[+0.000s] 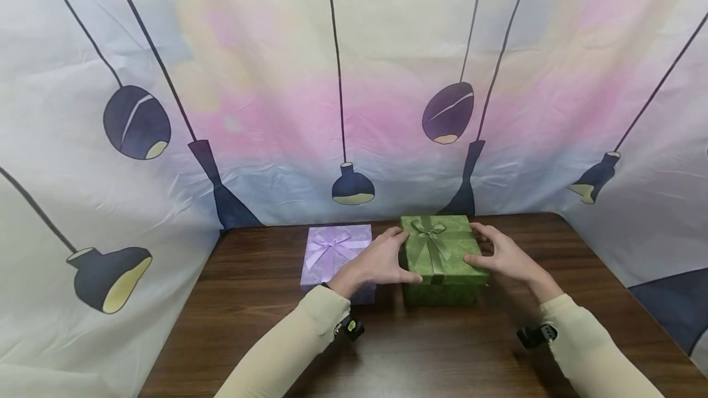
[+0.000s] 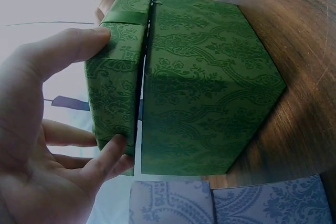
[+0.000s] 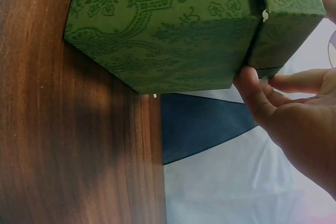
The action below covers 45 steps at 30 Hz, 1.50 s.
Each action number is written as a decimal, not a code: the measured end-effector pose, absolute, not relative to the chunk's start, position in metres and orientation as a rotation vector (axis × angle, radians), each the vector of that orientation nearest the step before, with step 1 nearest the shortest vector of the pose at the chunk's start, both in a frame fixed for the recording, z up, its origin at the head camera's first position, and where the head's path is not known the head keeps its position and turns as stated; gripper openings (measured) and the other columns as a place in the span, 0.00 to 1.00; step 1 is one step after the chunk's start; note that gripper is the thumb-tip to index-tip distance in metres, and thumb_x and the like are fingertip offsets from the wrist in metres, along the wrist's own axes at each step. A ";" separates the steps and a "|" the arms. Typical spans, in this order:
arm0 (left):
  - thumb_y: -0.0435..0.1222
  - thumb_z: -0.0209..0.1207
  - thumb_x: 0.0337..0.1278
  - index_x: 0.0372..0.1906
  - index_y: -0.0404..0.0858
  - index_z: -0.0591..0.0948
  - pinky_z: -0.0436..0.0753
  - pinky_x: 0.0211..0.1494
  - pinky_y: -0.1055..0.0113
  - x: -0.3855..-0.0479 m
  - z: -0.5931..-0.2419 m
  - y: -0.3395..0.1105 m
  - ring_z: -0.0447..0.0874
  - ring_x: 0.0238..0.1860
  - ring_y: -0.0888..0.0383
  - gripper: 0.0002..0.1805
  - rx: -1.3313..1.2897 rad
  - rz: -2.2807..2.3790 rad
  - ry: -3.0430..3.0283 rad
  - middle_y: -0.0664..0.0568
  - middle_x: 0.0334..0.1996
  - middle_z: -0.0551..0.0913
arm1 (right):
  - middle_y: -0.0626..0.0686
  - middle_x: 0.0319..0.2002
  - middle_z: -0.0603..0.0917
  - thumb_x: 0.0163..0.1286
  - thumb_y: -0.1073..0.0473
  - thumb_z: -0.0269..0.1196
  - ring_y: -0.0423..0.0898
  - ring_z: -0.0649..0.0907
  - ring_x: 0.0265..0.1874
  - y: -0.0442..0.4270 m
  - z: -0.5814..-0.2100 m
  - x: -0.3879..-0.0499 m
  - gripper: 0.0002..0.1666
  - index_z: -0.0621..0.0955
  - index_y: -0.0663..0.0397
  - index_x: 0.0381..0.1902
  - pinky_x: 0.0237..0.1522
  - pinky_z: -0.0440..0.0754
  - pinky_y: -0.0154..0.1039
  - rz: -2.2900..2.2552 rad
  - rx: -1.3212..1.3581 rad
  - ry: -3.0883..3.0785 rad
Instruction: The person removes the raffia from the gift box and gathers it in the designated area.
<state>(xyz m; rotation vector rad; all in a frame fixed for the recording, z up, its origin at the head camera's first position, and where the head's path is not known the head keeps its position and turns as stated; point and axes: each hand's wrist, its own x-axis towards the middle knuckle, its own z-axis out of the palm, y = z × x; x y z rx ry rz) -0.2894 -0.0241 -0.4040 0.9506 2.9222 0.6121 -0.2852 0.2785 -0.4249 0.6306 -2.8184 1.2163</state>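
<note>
In the head view, the green box (image 1: 442, 295) stands on the brown table (image 1: 265, 336), just right of the purple box (image 1: 332, 258). The left hand (image 1: 384, 258) and right hand (image 1: 510, 257) both grip its lid (image 1: 456, 265), one at each side. The box looks like stiff card, so it is probably light, but its corners could get dented. The paper may be a bit slippery. The low, flat sides of the lid seem best to hold, not the soft bow (image 1: 428, 230). The left wrist view shows the thumb on the lid's front, the other fingers bent round its side, and a thin gap under the lid that the head view hides. The right wrist view shows the right fingertips pinching the lid's bottom edge, and a pale spot (image 3: 265, 16) at its corner, clearer here than elsewhere. The thumb there is hard to see.
</note>
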 end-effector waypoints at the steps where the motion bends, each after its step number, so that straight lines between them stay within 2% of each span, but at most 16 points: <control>1: 0.60 0.70 0.39 0.74 0.37 0.62 0.69 0.69 0.54 -0.289 -0.404 -0.024 0.65 0.70 0.47 0.57 0.949 0.615 2.922 0.40 0.71 0.64 | 0.72 0.66 0.65 0.66 0.50 0.66 0.67 0.73 0.59 0.279 -0.425 -0.284 0.50 0.55 0.68 0.74 0.55 0.75 0.62 1.218 0.632 -2.816; 9: 0.61 0.69 0.39 0.74 0.38 0.62 0.70 0.68 0.54 -0.285 -0.403 -0.025 0.66 0.69 0.47 0.57 0.950 0.630 2.919 0.41 0.71 0.64 | 0.72 0.67 0.63 0.66 0.49 0.65 0.68 0.71 0.61 0.280 -0.421 -0.278 0.49 0.55 0.65 0.75 0.56 0.73 0.63 1.191 0.628 -2.826; 29: 0.63 0.69 0.38 0.73 0.38 0.65 0.71 0.67 0.56 -0.260 -0.397 -0.025 0.69 0.67 0.47 0.56 0.933 0.671 2.927 0.43 0.69 0.67 | 0.70 0.65 0.68 0.70 0.52 0.62 0.64 0.74 0.58 0.284 -0.414 -0.252 0.43 0.58 0.64 0.74 0.53 0.76 0.60 1.226 0.644 -2.792; 37: 0.63 0.69 0.37 0.73 0.39 0.65 0.72 0.66 0.55 -0.253 -0.393 -0.025 0.69 0.67 0.48 0.56 0.946 0.648 2.933 0.44 0.70 0.66 | 0.67 0.62 0.72 0.70 0.55 0.62 0.60 0.77 0.54 0.287 -0.414 -0.245 0.39 0.61 0.65 0.72 0.49 0.79 0.48 1.164 0.663 -2.760; 42: 0.64 0.68 0.37 0.73 0.40 0.64 0.73 0.66 0.54 -0.249 -0.391 -0.024 0.69 0.67 0.48 0.57 0.934 0.644 2.936 0.45 0.71 0.65 | 0.66 0.61 0.74 0.69 0.56 0.63 0.57 0.78 0.53 0.287 -0.413 -0.244 0.39 0.63 0.65 0.71 0.47 0.79 0.44 1.145 0.663 -2.744; 45: 0.65 0.68 0.37 0.74 0.41 0.63 0.72 0.66 0.54 -0.244 -0.391 -0.024 0.69 0.67 0.49 0.58 0.923 0.670 2.923 0.46 0.71 0.65 | 0.65 0.61 0.74 0.69 0.56 0.63 0.50 0.79 0.51 0.289 -0.414 -0.241 0.38 0.64 0.64 0.71 0.46 0.80 0.41 1.153 0.662 -2.745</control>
